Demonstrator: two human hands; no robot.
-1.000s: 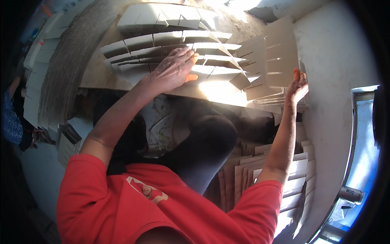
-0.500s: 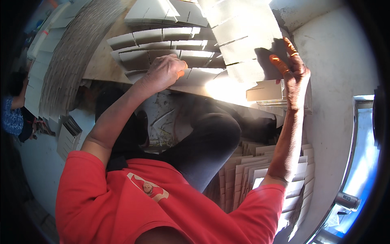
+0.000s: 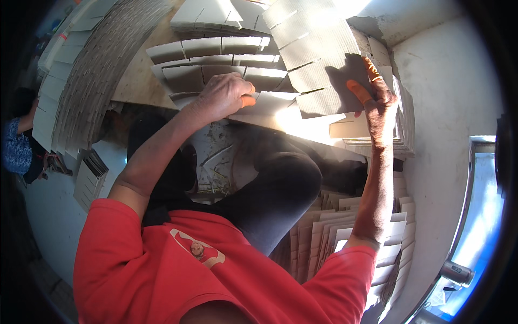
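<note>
My right hand [image 3: 380, 105] grips the lower right edge of a slotted cardboard divider strip [image 3: 310, 54], thumb on its face. The strip is raised and tilted over the right part of the bench, its shadowed corner near my fingers. Orange finger covers show on both hands. My left hand [image 3: 226, 96] is curled closed over a row of slotted cardboard strips [image 3: 186, 78] standing on edge on the bench. Its fingertips are close to the front strip; whether they pinch it is hidden.
Flat slotted cardboard pieces [image 3: 199, 16] lie stacked at the back. A tall cardboard stack [image 3: 102, 70] rises at the left. Another stack [image 3: 350, 129] sits at the bench's right, near the wall [image 3: 437, 81]. More cardboard [image 3: 329, 232] stands beside my right leg. Another person's sleeve [image 3: 17, 148] shows far left.
My right hand has moved left and slightly down, bringing the held strip closer to the standing row. My left hand has shifted slightly right, its fingers still curled.
</note>
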